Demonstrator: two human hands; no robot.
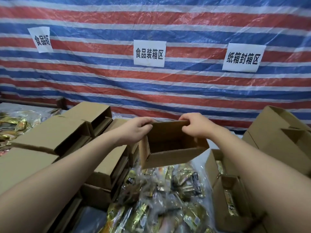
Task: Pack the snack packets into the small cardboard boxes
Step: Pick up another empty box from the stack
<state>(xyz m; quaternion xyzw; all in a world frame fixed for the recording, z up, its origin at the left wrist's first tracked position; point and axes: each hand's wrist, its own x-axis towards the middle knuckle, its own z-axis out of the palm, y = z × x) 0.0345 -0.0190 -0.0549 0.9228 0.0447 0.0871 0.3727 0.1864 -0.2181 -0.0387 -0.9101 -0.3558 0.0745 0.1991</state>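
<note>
At the far left, loose snack packets (16, 126) lie beside stacked cardboard boxes (55, 133) that fill the left side. The left hand (136, 130) grips the far left corner of the open box (170, 145), fingers curled over its raised back flap; the right hand (198, 125) pinches the same flap at its right corner. The box hangs above a heap of gold packets (161, 195), its mouth facing the camera and nothing visible inside. Right of the heap stand partly filled boxes (230, 199), leaving only a narrow strip between the two box groups.
</note>
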